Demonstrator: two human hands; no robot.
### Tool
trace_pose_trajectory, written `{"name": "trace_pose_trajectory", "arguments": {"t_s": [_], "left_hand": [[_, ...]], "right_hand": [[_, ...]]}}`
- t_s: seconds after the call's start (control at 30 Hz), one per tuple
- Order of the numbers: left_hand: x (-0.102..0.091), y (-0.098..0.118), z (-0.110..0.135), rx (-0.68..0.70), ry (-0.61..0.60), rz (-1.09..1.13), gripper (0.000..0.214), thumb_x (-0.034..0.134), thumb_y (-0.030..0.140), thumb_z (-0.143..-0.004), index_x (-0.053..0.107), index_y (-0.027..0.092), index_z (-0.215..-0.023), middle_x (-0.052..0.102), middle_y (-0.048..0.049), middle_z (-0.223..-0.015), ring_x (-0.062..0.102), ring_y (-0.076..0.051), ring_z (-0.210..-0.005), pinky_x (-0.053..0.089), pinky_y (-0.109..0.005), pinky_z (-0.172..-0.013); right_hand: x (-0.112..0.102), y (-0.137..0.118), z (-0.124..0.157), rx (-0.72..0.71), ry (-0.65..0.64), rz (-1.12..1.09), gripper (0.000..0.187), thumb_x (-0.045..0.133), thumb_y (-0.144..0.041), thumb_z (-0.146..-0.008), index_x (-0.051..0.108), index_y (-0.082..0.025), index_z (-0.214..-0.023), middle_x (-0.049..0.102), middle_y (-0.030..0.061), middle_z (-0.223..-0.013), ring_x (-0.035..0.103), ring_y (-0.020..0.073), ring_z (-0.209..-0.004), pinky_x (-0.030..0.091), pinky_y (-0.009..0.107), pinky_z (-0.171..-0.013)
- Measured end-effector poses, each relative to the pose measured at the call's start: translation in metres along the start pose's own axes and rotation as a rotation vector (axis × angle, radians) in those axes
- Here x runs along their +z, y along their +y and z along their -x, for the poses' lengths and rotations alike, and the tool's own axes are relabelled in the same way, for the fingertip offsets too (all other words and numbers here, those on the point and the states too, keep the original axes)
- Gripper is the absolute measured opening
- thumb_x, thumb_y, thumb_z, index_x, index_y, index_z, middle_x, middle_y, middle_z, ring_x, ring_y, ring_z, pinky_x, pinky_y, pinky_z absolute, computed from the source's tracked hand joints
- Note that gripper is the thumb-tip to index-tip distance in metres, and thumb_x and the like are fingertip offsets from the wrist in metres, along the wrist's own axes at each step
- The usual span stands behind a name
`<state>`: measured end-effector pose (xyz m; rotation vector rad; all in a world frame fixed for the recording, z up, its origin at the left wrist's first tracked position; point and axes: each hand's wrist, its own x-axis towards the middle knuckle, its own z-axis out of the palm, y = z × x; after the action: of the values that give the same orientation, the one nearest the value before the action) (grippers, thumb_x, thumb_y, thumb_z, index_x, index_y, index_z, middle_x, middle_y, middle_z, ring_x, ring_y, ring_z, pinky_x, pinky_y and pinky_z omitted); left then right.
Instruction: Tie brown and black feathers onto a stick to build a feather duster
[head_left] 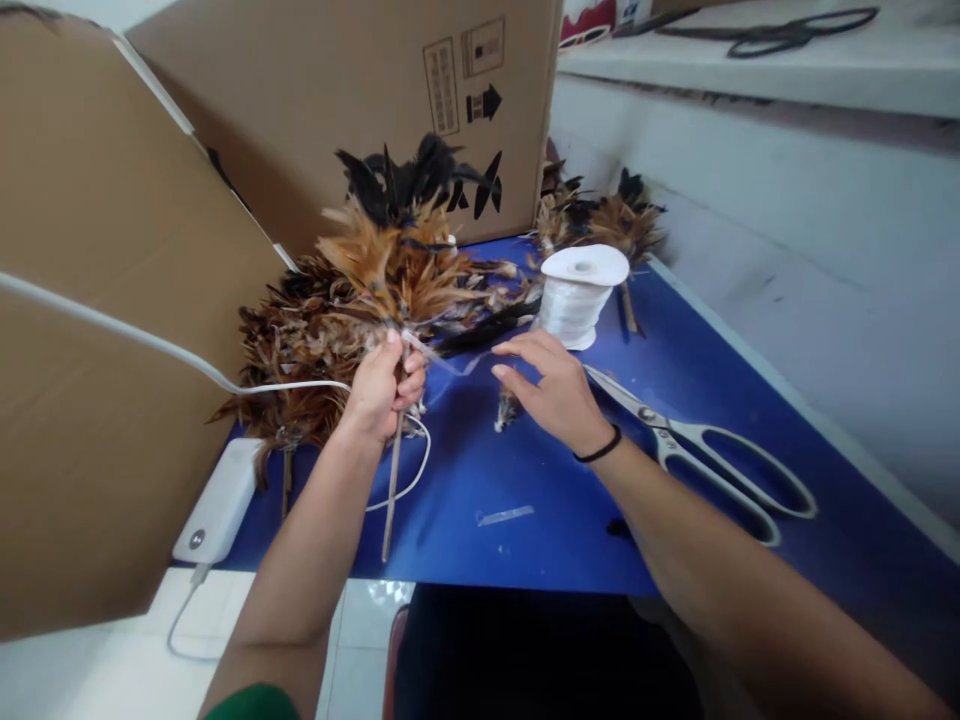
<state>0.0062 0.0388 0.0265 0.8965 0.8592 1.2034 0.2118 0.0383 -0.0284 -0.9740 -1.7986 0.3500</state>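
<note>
- Feathers (409,265) bunched atop stick (394,485), held in left hand (386,385) over blue tabletop (457,555)
- Clear ribbon (442,363) runs slack from stick toward right hand (551,385), half spread; cannot tell if it grips
- Feathers appear placed; ribbon wrapping looks unfinished

A slender brown-feathered wooden stick (401,285) is before a brown cardboard box (322,90), left of a round white spool (576,310); silver metal scissors (651,415) lie before and right of it on the flat blue surface (450,552).
</note>
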Motion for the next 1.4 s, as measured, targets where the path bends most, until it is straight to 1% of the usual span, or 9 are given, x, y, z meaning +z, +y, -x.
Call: {"name": "trace_pose_trajectory", "arguments": {"t_s": [0.1,0.2,0.33,0.47,0.57,0.67,0.8,1.0,1.4], "left_hand": [[-0.004,0.004,-0.006,0.018,0.012,0.043,0.021,0.051,0.034,-0.087,0.049,0.014,-0.082,0.039,0.0059,-0.058,0.028,0.000,-0.035,0.015,-0.009,-0.028],[-0.010,-0.003,-0.008,-0.035,0.017,0.098,0.023,0.048,0.036,-0.089,0.048,0.014,-0.082,0.038,0.0062,-0.058,0.027,0.000,-0.034,0.014,-0.009,-0.027],[-0.017,-0.015,-0.008,-0.125,0.002,0.161,0.022,0.048,0.035,-0.089,0.048,0.014,-0.082,0.037,0.0062,-0.059,0.026,0.001,-0.034,0.014,-0.009,-0.027],[-0.019,-0.023,-0.009,-0.172,-0.011,0.191,0.020,0.049,0.033,-0.089,0.049,0.014,-0.083,0.037,0.0056,-0.060,0.026,0.000,-0.035,0.014,-0.010,-0.028],[-0.017,-0.027,-0.008,-0.208,0.005,0.169,0.021,0.049,0.034,-0.088,0.050,0.014,-0.083,0.037,0.0055,-0.060,0.026,0.000,-0.035,0.014,-0.010,-0.028],[-0.014,-0.033,-0.006,-0.232,-0.004,0.123,0.022,0.051,0.035,-0.087,0.050,0.014,-0.084,0.037,0.0056,-0.060,0.026,0.000,-0.036,0.015,-0.009,-0.028],[-0.011,-0.039,-0.004,-0.244,-0.048,0.065,0.025,0.052,0.039,-0.086,0.051,0.013,-0.086,0.038,0.0052,-0.060,0.026,0.000,-0.036,0.014,-0.009,-0.028],[-0.002,-0.046,0.001,-0.306,-0.114,-0.018,0.033,0.056,0.045,-0.081,0.054,0.013,-0.088,0.038,0.0055,-0.060,0.025,0.001,-0.035,0.014,-0.009,-0.028],[0.004,-0.056,0.005,-0.304,-0.156,-0.127,0.039,0.057,0.052,-0.078,0.051,0.014,-0.082,0.040,0.0052,-0.061,0.026,0.001,-0.036,0.012,-0.009,-0.028]], "right_hand": [[-0.006,-0.007,0.002,-0.121,-0.277,0.084,0.015,0.052,-0.017,-0.084,0.066,-0.019,-0.088,0.063,0.0043,-0.084,0.055,0.0162,-0.081,0.041,0.030,-0.077],[-0.008,-0.014,0.006,-0.136,-0.599,0.349,0.023,0.052,-0.006,-0.077,0.068,-0.019,-0.087,0.063,0.0050,-0.081,0.054,0.0177,-0.082,0.036,0.030,-0.073],[-0.004,-0.017,0.011,-0.084,-0.718,0.588,0.019,0.055,-0.006,-0.074,0.066,-0.019,-0.084,0.062,0.0072,-0.082,0.054,0.0207,-0.083,0.032,0.032,-0.069],[-0.001,-0.018,0.011,-0.100,-0.716,0.639,0.008,0.055,-0.010,-0.077,0.061,-0.016,-0.077,0.061,0.0080,-0.083,0.054,0.0200,-0.078,0.032,0.033,-0.069],[-0.003,-0.022,0.008,-0.141,-0.671,0.529,0.007,0.054,-0.012,-0.079,0.058,-0.016,-0.076,0.060,0.0073,-0.086,0.053,0.0189,-0.079,0.034,0.032,-0.069],[-0.007,-0.028,0.006,-0.135,-0.552,0.282,0.007,0.051,-0.013,-0.081,0.055,-0.018,-0.080,0.060,0.0038,-0.084,0.053,0.0162,-0.080,0.038,0.030,-0.073],[-0.008,-0.031,0.003,-0.014,-0.340,0.012,0.010,0.047,-0.017,-0.087,0.056,-0.020,-0.091,0.062,0.0010,-0.084,0.056,0.0129,-0.076,0.042,0.025,-0.072],[-0.003,-0.022,0.003,-0.045,-0.124,-0.058,0.024,0.038,-0.017,-0.092,0.061,-0.019,-0.098,0.063,0.0065,-0.094,0.059,0.0158,-0.087,0.047,0.030,-0.080],[0.000,-0.019,0.003,-0.048,-0.170,-0.059,0.019,0.047,-0.016,-0.089,0.065,-0.019,-0.092,0.065,0.0043,-0.086,0.061,0.0144,-0.081,0.047,0.027,-0.075]]}}
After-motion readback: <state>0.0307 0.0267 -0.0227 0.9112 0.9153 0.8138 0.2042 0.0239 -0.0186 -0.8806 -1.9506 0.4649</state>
